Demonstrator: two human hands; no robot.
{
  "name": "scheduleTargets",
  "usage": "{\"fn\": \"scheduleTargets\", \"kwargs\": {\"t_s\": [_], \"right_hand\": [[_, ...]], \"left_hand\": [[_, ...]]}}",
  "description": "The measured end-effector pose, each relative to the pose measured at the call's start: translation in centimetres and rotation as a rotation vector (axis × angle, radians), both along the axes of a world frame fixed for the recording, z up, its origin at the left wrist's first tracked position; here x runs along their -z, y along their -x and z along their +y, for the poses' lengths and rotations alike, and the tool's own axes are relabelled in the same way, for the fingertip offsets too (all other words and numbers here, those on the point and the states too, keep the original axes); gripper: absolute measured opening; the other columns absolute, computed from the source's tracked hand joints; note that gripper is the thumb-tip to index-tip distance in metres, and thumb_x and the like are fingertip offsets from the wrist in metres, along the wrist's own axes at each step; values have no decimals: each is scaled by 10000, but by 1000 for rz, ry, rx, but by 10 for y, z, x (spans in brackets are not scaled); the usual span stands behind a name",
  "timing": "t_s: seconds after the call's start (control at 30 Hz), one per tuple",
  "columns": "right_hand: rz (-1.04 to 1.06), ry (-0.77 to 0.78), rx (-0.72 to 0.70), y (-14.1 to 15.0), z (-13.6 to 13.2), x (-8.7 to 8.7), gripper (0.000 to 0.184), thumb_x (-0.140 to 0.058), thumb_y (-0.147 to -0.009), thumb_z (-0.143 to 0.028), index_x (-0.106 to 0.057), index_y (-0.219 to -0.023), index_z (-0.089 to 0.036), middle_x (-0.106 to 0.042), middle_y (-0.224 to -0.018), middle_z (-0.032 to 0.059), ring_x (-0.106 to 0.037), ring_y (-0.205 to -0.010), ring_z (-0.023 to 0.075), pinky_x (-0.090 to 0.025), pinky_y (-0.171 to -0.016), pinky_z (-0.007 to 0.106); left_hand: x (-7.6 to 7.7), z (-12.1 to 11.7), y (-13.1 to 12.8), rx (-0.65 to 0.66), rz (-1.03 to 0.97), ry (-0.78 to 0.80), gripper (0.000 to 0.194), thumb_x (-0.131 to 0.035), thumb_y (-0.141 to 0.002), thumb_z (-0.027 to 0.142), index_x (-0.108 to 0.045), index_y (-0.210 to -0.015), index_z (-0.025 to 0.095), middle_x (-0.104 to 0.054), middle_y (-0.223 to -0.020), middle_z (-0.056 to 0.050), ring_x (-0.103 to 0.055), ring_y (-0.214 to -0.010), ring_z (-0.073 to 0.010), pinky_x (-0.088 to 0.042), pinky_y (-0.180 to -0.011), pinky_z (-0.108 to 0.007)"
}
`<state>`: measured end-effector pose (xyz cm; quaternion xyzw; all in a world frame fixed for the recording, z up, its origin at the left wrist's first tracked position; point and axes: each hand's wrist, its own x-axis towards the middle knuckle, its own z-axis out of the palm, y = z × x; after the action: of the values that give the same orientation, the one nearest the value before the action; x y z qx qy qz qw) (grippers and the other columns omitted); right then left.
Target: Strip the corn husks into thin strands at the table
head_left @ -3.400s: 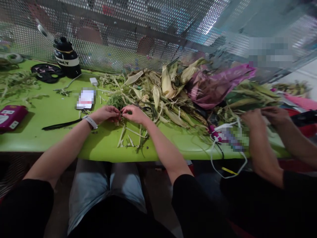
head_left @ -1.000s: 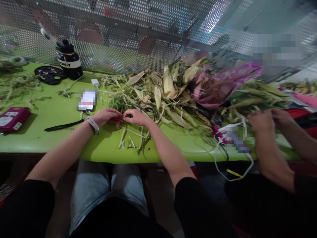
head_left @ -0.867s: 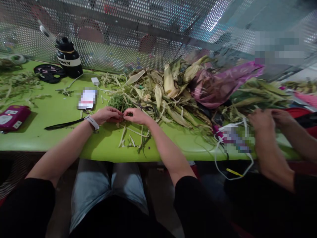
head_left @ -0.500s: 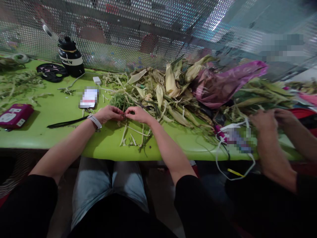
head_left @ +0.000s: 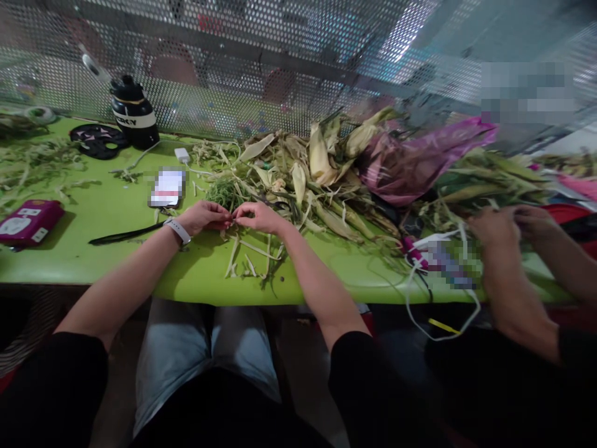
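Fingertips pinched, my left hand (head_left: 208, 215) and my right hand (head_left: 256, 216) meet over the green table (head_left: 196, 267). Whatever lies between their fingers is too small to make out. Just behind them sits a small heap of curly green plant strands (head_left: 224, 193). Pale cut strips of stalk (head_left: 254, 250) and thin dark stems lie on the table in front of my hands. To the right spreads a large pile of dry corn husks (head_left: 298, 177). Left of my left hand lies a phone (head_left: 166, 188) with a lit, blurred screen.
A black bottle (head_left: 135, 118), a black mask-shaped item (head_left: 99, 140) and a magenta box (head_left: 32, 223) stand at left. A purple plastic bag (head_left: 401, 165) rests on the husks. At right are a co-worker's hands (head_left: 499, 227) and a white cable (head_left: 408, 305). Perforated metal mesh (head_left: 224, 74) borders the back.
My hands have shifted very slightly left and stay pinched together. The view has tilted a little; the things on the table look the same.
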<state>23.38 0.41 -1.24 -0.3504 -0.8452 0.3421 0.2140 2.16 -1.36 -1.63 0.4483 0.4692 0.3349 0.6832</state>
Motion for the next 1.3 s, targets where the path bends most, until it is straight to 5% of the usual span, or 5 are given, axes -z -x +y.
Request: {"fn": "scheduleTargets", "kwargs": {"t_s": [0.37,0.6,0.77,1.07,1.3], "right_hand": [[57,24,43,3,-1,-1,149,-593,-745,-264,-623,-834,-148,-656,-944,59,-595,-892,178,-447,-896,351],[268,12,-49,14,-2,13,531,-612,-673,-192,-513,-1192,-150,-623,-1165,108,-609,-1025,189,-465,-958,345],[137,-31,24,17,-2,17,787,-658,-667,-189,-408,-1413,-172,-613,-1242,124,-582,-1140,244,-408,-1028,400],[32,-113,-3,16,8,19,645,-679,-728,-225,-515,-1346,-147,-733,-1052,84,-636,-1068,247,-358,-1037,441],[142,-18,53,19,8,26,566,-616,-733,-203,-550,-1292,-141,-713,-1041,87,-646,-1005,198,-443,-953,370]], "left_hand": [[-7,5,11,130,116,-115,328,-850,-613,176,-732,-916,132,-760,-800,-56,-697,-660,-138,-586,-714,-290],[-19,2,14,145,219,-206,302,-820,-648,163,-683,-915,129,-749,-779,-52,-686,-631,-133,-582,-691,-302],[-21,3,15,170,230,-251,287,-806,-665,173,-661,-909,132,-749,-814,-68,-696,-650,-144,-590,-687,-314],[-22,2,13,112,395,-378,224,-766,-650,165,-662,-847,137,-709,-668,-32,-663,-597,-159,-552,-646,-300],[-18,-10,0,15,772,-805,132,-640,-728,179,-707,-842,172,-720,-823,-80,-660,-877,-248,-480,-784,-292]]}}
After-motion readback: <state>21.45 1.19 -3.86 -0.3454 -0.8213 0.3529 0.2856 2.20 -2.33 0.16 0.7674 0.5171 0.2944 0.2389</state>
